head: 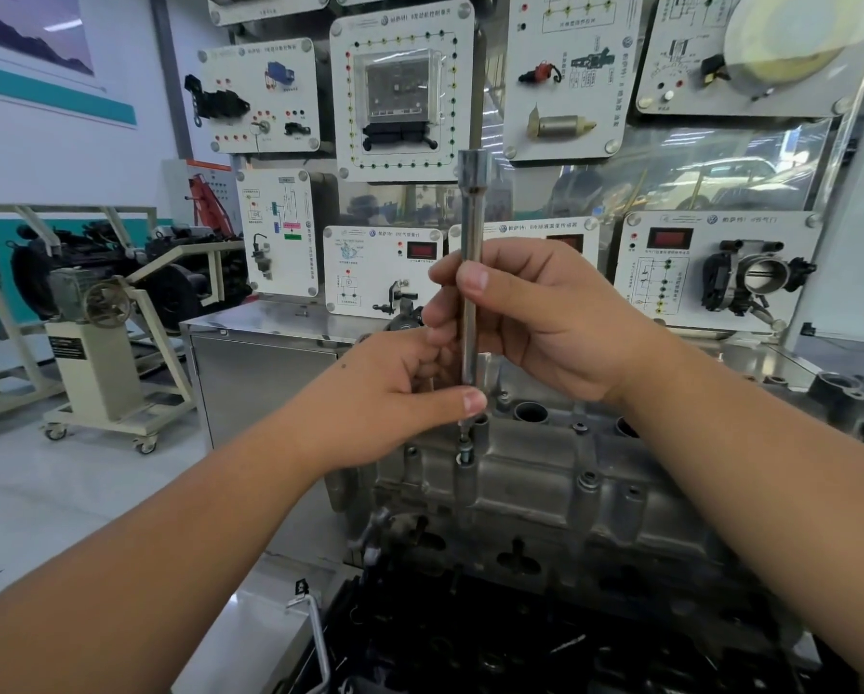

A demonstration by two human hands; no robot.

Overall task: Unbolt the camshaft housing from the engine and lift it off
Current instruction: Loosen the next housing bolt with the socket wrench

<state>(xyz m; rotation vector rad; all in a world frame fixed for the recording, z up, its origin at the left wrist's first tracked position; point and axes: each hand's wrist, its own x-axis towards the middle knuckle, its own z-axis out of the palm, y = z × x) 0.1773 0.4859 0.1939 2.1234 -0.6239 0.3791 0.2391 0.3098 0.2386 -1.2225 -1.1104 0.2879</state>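
Both hands (535, 313) grip smooth steel rod (471, 273) over rough cast housing (545, 473)

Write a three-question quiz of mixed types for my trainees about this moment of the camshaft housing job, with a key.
1. True or false: the extension bar stands roughly upright over a bolt in the camshaft housing.
2. Which hand grips the bar higher up? A) left hand B) right hand
3. Fill in: the bar's top end is a bare socket with no ____ fitted.

Key: 1 true; 2 B; 3 ratchet handle.
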